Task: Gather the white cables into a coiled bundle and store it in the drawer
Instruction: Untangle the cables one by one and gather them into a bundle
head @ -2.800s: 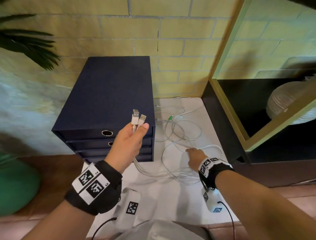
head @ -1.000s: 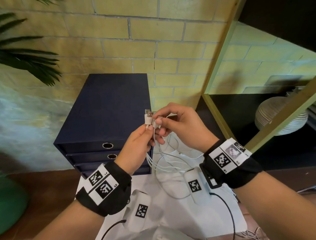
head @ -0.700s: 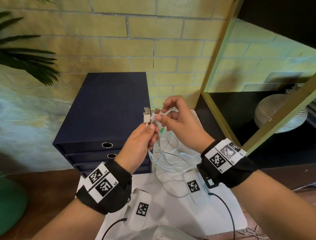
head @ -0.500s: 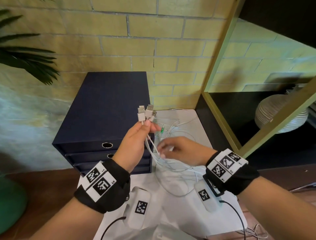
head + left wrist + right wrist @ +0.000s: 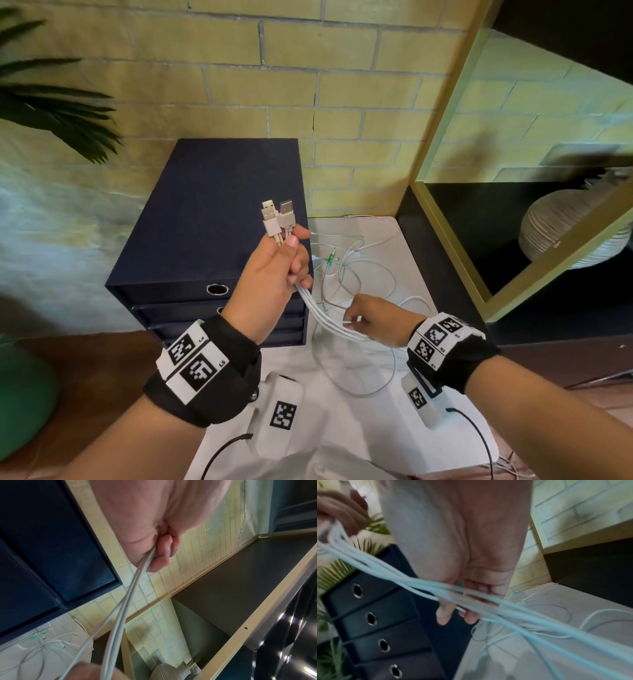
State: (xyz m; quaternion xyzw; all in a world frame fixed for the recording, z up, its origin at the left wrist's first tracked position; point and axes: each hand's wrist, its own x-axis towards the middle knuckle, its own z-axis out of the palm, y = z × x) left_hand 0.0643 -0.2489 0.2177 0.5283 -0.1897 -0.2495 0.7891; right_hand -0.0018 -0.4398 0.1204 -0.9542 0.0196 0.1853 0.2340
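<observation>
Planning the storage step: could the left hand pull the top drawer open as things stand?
Probably not: the left hand grips the white cables, and all drawers are shut.

A white tabletop [image 5: 370,421] is filling the corner below a yellow brick wall, with brown wood flooring [image 5: 102,370] showing along its left edge. A dark navy drawer unit [image 5: 212,219] is standing at its back left against the wall, four drawer fronts with round metal pulls facing forward, all closed. Beside it, loose loops of white cables [image 5: 363,274] are lying tangled across the surface, one end carrying a small green connector [image 5: 330,259]. Several strands are rising off the tabletop at the front of the tangle.
</observation>
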